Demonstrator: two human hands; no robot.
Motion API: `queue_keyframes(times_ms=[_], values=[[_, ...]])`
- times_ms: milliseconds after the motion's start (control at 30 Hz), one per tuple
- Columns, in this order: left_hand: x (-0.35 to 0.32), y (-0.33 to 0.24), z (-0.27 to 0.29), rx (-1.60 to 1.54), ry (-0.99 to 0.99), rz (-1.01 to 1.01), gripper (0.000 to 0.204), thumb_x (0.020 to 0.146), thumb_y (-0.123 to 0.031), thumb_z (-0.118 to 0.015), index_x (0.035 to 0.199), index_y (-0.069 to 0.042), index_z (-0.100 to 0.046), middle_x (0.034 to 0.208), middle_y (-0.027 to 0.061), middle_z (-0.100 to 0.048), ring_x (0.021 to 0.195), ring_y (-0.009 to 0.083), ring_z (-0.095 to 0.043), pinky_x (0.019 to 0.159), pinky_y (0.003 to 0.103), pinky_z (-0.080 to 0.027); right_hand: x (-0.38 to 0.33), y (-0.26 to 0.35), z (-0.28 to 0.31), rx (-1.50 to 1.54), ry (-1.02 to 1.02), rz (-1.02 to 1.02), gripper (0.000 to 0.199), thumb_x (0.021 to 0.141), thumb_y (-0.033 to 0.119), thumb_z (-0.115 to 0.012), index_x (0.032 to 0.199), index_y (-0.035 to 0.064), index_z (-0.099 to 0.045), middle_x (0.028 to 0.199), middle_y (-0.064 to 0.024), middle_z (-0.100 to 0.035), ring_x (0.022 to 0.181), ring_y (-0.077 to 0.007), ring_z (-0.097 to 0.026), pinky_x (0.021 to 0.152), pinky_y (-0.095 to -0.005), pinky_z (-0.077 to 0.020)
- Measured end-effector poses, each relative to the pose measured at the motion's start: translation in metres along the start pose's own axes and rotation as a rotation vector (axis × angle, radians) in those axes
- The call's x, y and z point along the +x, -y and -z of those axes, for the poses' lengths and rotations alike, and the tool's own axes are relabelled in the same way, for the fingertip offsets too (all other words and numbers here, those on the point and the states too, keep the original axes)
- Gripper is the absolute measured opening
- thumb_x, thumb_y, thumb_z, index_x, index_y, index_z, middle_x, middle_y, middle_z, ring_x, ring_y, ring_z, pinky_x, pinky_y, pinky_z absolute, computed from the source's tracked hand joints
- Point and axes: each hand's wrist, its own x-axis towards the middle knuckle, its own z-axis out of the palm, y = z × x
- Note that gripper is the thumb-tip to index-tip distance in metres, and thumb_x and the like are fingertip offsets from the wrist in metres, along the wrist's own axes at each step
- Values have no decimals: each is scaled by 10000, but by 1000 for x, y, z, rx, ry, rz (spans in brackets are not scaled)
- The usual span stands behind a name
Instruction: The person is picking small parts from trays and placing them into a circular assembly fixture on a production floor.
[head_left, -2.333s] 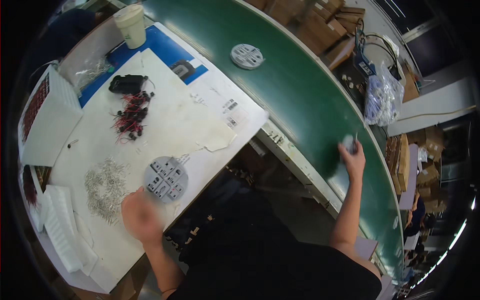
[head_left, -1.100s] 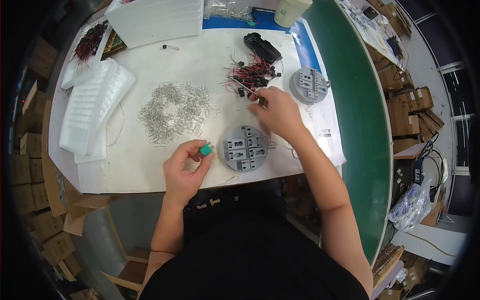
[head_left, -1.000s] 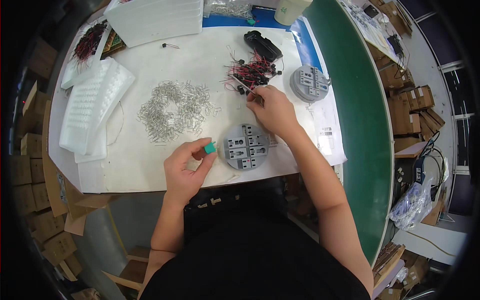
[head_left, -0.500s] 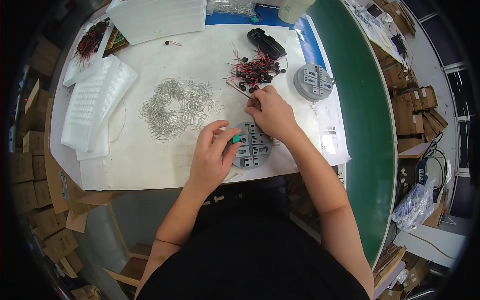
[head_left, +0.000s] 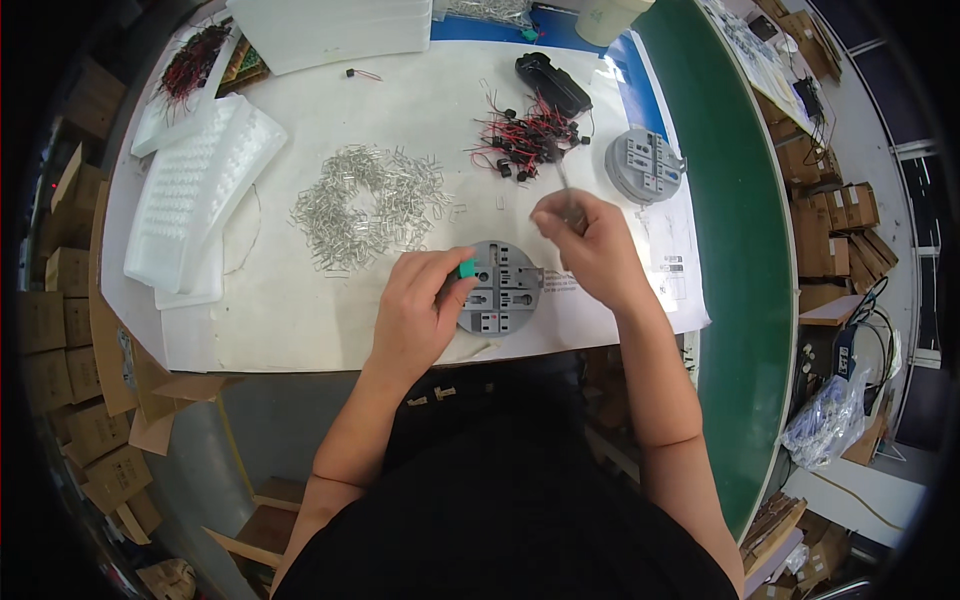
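Observation:
My left hand [head_left: 415, 305] is closed, thumb and fingers pinching a small green block [head_left: 467, 268] at the left edge of a round grey fixture [head_left: 513, 315]. Slots and small black and grey inserts show on the fixture's top; my fingers cover part of its left side. Up and to the right of it, my right hand [head_left: 592, 245] is closed around a thin metal tool [head_left: 566, 183], which points away toward a pile of black parts with red and black wires [head_left: 525, 140]. Whether the tool's tip holds a part is too blurred to tell.
A heap of small metal U-shaped pieces [head_left: 365, 205] lies left of the fixture. A second round grey fixture [head_left: 645, 165] stands at the right, near a black case [head_left: 553, 85]. White foam trays [head_left: 200, 200] lie at the left, with a white box [head_left: 330, 35] behind.
My right hand has moved right and slightly nearer, and the tool now points more straight away. My left hand stays at the fixture with the green block. The whole view has shifted slightly.

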Motion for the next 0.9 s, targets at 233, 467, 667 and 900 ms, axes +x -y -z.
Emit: queue_keyframes(times_ms=[233, 467, 667, 900], values=[[-1, 3, -2, -16, -30, 0, 318, 889, -39, -789, 1198, -37, -718, 993, 103, -700, 881, 272, -628, 748, 377, -531, -7, 0, -28, -208, -23, 87, 265, 916, 148, -808, 1040, -20, -644, 824, -83, -683, 746, -149, -638, 684, -320, -533], [0, 7, -3, -23, -33, -35, 308, 882, -40, -794, 1182, -34, -724, 989, 104, -706, 879, 279, -632, 751, 381, -532, -5, 9, -39, -387, 5, 52, 291, 865, 110, -838, 1057, -24, -666, 905, -116, -707, 727, -182, -656, 691, -329, -540], [1, 5, 0, -42, -26, 5, 299, 878, -45, -793, 1169, -35, -725, 979, 106, -710, 892, 289, -644, 769, 390, -534, -20, -20, -24, -384, -60, 357, 247, 851, 47, -826, 1085, 36, -747, 1013, -117, -744, 734, -192, -695, 689, -324, -559], [16, -1, 6, 132, 40, -94, 278, 876, -90, -790, 1145, -54, -732, 955, 81, -712, 914, 294, -656, 764, 403, -533, -37, -53, -35, -458, -128, 590, 245, 836, 33, -841, 1066, 81, -773, 1086, -87, -765, 829, -217, -769, 705, -312, -604]])
